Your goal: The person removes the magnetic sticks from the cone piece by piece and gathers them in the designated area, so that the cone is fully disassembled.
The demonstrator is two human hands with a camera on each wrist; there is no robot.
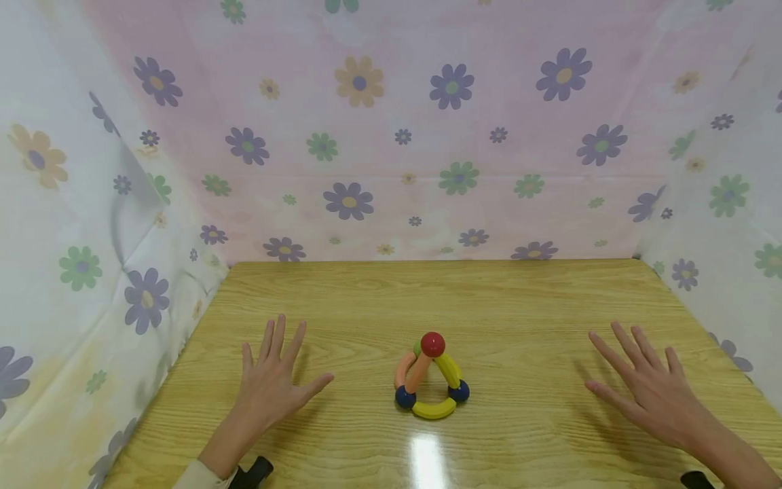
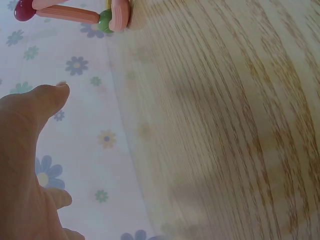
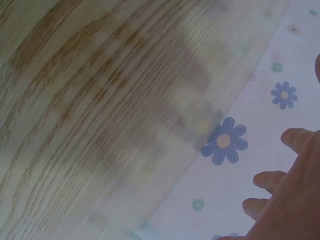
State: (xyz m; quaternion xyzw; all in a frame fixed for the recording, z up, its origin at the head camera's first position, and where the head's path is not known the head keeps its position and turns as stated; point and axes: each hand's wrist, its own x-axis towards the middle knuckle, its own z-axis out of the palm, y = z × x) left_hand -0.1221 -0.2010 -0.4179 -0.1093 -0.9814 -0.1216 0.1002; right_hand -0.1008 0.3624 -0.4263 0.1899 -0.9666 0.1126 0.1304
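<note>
Between the two hands stands a small pyramid-shaped frame of balls and rods on the wooden table (image 1: 342, 292). A red ball (image 1: 432, 344) tops it, and two dark blue balls (image 1: 406, 396) form its front corners. A green ball (image 2: 105, 21) sits at the back, partly hidden in the head view. Orange rods (image 2: 67, 13) and yellow rods (image 1: 434, 409), some curved, link the balls. To the left, my left hand (image 1: 269, 387) is spread with straight fingers, holding nothing. My right hand (image 1: 650, 394) is likewise spread and bare on the far right, away from the frame.
Flower-printed cloth (image 1: 391, 156) rises behind the table and along both sides. A bright light reflection (image 1: 426, 455) lies on the tabletop in front of the frame. Dark straps (image 1: 252, 472) show at the wrists.
</note>
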